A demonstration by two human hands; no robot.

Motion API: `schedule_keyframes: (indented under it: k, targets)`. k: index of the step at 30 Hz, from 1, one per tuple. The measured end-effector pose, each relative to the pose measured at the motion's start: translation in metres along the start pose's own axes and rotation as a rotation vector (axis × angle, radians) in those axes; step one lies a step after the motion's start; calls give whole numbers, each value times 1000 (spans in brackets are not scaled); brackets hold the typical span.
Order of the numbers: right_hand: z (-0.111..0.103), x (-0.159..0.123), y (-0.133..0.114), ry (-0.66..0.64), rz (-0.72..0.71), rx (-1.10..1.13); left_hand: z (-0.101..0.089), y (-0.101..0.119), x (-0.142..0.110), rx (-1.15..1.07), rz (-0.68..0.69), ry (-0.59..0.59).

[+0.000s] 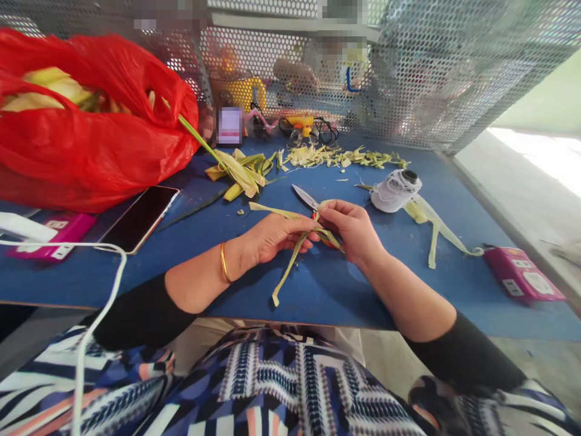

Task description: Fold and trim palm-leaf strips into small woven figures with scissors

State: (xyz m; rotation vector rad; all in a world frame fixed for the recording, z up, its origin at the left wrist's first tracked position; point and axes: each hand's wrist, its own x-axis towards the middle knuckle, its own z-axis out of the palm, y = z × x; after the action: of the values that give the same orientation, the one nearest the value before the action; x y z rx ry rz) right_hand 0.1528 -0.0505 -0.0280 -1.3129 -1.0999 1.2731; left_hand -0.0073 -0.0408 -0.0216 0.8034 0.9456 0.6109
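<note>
Pale green corn husk strips [285, 275] cross between my two hands above the blue table. My left hand [276, 236], with a gold bangle at its wrist, is closed on the strips where they cross. My right hand [351, 227] pinches a strip between thumb and forefinger, touching close by the left fingertips. One strip end points left and another hangs down toward the front. Behind and partly under the hands lie scissors [305, 197] with red handles, the blades pointing away and the handles mostly hidden. A spool of white thread [394, 191] rests on its side beyond my right hand.
A red plastic bag [113, 139] of husks fills the left. Near it lie a phone [140, 218], a white cable [118, 284] and a pink pack [68, 236]. Husk pieces [240, 172] and trimmings [318, 156] lie behind. Another pink pack [521, 275] is right.
</note>
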Motion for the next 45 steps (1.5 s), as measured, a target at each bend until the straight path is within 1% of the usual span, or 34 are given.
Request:
schedule_keyframes:
  k: [1, 2, 4, 5, 6, 7, 8, 10, 11, 13, 14, 15, 17, 19, 20, 22, 24, 26, 29, 33, 35, 37, 39, 41, 44, 45]
  targets:
    - [-1, 0, -1, 65, -63, -95, 0, 0, 0, 12, 8, 4]
    - [-2, 0, -3, 150, -159, -207, 0, 0, 0, 30, 19, 4]
    - [-4, -2, -8, 294, -411, -438, 1, 0, -1, 74, 48, -7]
    - [-4, -2, -11, 307, -528, -534, 2, -1, -1, 97, 60, -16]
    - [-4, -2, -14, 260, -609, -605, 3, -2, -1, 118, 70, -26]
    - [-3, -3, -16, 162, -637, -645, 4, -3, -2, 135, 78, -38]
    - [-1, -2, -18, 42, -613, -654, 5, -4, -2, 150, 87, -49]
    - [5, -1, -19, -170, -475, -591, 7, -7, -2, 174, 107, -61]
    - [8, 1, -20, -246, -386, -532, 8, -8, -2, 185, 114, -62]
    - [15, 4, -21, -352, -222, -423, 9, -9, -2, 204, 118, -56]
    - [18, 6, -22, -380, -171, -399, 9, -9, -1, 209, 116, -50]
    - [21, 8, -24, -382, -148, -399, 9, -9, -2, 213, 113, -44]
    - [23, 12, -28, -350, -170, -456, 8, -7, -2, 219, 114, -36]
    - [24, 17, -32, -361, -206, -505, 6, -5, -2, 227, 111, -45]
    - [24, 19, -34, -402, -196, -501, 6, -5, -2, 232, 106, -54]
    - [24, 21, -35, -505, -121, -435, 5, -3, -1, 234, 100, -69]
    - [24, 23, -35, -536, -43, -328, 5, -2, -1, 224, 106, -61]
    - [23, 24, -33, -485, -32, -228, 5, 0, -2, 204, 114, -37]
    - [20, 27, -29, -357, -70, -141, 5, 1, -4, 187, 94, -20]
    - [14, 30, -23, -239, -60, -34, 6, 0, -7, 231, 56, -60]
    - [14, 31, -20, -173, -94, 24, 6, -1, -8, 253, 54, -79]
    - [15, 32, -18, -141, -140, 47, 5, -2, -7, 249, 65, -79]
    - [15, 32, -19, -146, -192, 10, 3, -1, -6, 211, 78, -70]
    - [12, 33, -22, -102, -294, -101, 0, 1, -5, 145, 91, -50]
    - [0, 33, -32, 112, -504, -378, -4, 5, -3, 54, 118, -8]
    - [-4, 33, -36, 170, -531, -474, -5, 7, -3, 30, 131, 0]
